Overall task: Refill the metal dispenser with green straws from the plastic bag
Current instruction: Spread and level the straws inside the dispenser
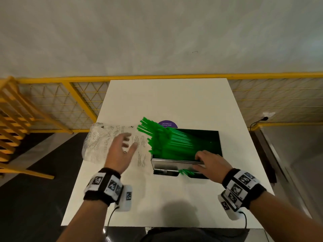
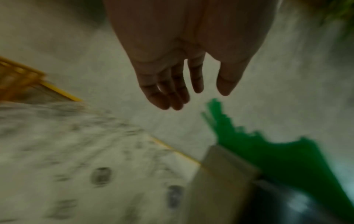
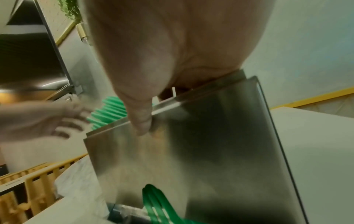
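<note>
An open metal dispenser (image 1: 174,165) stands on the white table (image 1: 167,98), with its steel front wall (image 3: 191,144) close in the right wrist view. A bundle of green straws (image 1: 164,138) leans out of its top toward the left; the straws (image 2: 258,145) look blurred in the left wrist view, and a few straws (image 3: 155,201) poke from the bottom slot. My right hand (image 1: 208,162) grips the dispenser's front rim, thumb (image 3: 141,119) on the outside. My left hand (image 1: 122,149) hovers with fingers spread over the printed plastic bag (image 1: 103,144), holding nothing.
A purple round sticker (image 1: 167,124) lies on the table behind the dispenser. A yellow mesh railing (image 1: 78,102) runs behind the table, and a yellow wooden frame (image 1: 15,119) stands at the left. A steel counter (image 1: 293,154) is at the right.
</note>
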